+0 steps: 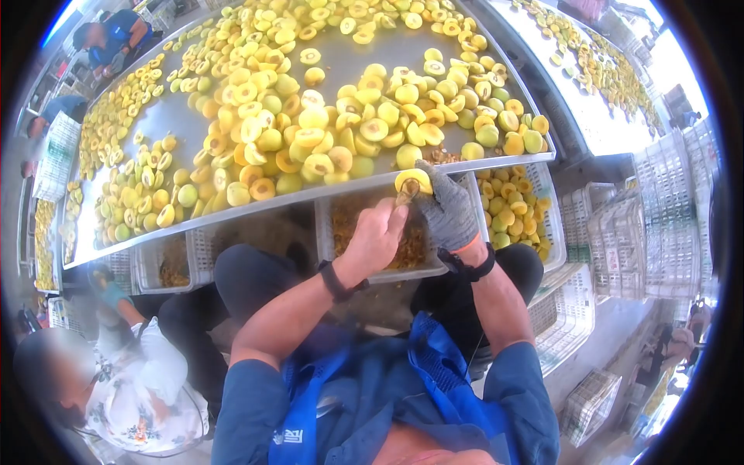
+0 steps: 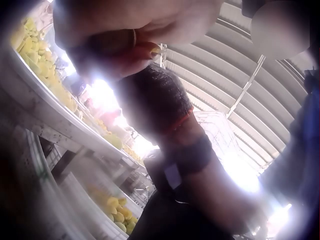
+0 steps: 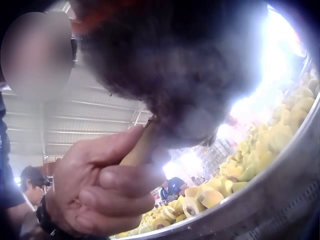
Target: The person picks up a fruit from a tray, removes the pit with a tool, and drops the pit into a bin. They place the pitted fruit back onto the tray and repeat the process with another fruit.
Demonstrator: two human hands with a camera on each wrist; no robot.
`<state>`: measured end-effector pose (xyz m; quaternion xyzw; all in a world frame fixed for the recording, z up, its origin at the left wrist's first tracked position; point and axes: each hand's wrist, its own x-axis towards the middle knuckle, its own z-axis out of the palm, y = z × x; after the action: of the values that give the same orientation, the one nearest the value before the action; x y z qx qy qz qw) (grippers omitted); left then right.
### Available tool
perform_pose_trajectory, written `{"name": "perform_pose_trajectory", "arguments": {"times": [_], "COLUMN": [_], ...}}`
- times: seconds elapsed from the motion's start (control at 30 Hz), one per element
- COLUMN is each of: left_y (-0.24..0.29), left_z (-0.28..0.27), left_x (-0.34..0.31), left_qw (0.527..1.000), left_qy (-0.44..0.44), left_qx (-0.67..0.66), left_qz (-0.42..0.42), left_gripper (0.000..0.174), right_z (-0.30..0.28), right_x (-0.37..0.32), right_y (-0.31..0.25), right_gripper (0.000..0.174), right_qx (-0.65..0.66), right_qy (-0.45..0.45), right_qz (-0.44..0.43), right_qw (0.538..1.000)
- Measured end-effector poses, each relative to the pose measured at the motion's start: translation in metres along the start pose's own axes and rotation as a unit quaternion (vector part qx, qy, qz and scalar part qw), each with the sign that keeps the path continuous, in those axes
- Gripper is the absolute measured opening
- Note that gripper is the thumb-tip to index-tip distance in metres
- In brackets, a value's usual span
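Two hands meet just off the desk's [image 1: 177,116] near edge in the head view. The gloved right hand [image 1: 447,211] curls round a yellow fruit half [image 1: 413,183], cut face up, level with the desk's rim. The bare left hand [image 1: 377,235] is closed and pressed against the half from below. A heap [image 1: 310,132] of halves covers the desk, and a crate [image 1: 403,249] of brown scraps sits under the desk, right beneath the hands.

From the left wrist, the left hand [image 2: 125,25] is bunched close overhead and the right hand [image 2: 155,100] crosses in front of the desk; the half is hidden.

From the right wrist, the right hand [image 3: 175,65] fills the top, and the left hand [image 3: 100,195] grips a pale tool [image 3: 142,147] whose tip disappears under the glove, beside the desk's rim [image 3: 270,200].

This looks like the coring step: the tool works at the half's centre. The next move probably calls for a firm hold and a short scoop, so that the waste drops into the crate.
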<state>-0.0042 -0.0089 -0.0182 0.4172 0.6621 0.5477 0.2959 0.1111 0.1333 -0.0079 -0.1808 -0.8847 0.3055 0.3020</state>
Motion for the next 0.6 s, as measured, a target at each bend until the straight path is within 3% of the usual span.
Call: {"name": "perform_pose_trajectory", "arguments": {"times": [0.27,0.37,0.47,0.5,0.6], "left_y": [-0.003,-0.003,0.013,0.012,0.013], "left_z": [-0.003,0.001,0.004,0.010,0.008], "left_x": [0.000,-0.003,-0.002,-0.004,0.000], "left_qw": [0.999,0.998,0.965,0.966,0.926], "left_qy": [-0.040,-0.046,-0.064,-0.046,-0.050], "left_qx": [0.023,-0.017,-0.166,-0.182,-0.284], "left_qz": [0.006,-0.040,-0.192,-0.179,-0.243], "left_gripper": [0.032,0.032,0.033,0.033,0.034], "right_z": [-0.025,-0.025,-0.018,-0.012,0.006], "right_x": [0.017,0.017,0.008,0.006,-0.004], "right_y": [0.011,0.012,0.011,0.013,0.017], "right_gripper": [0.043,0.043,0.048,0.053,0.056], "right_qx": [0.089,0.045,-0.069,-0.069,-0.057], "right_qy": [-0.127,-0.126,-0.077,-0.071,-0.031], "right_qz": [0.015,0.012,-0.045,-0.048,-0.027], "right_qw": [0.988,0.991,0.994,0.994,0.998]}}
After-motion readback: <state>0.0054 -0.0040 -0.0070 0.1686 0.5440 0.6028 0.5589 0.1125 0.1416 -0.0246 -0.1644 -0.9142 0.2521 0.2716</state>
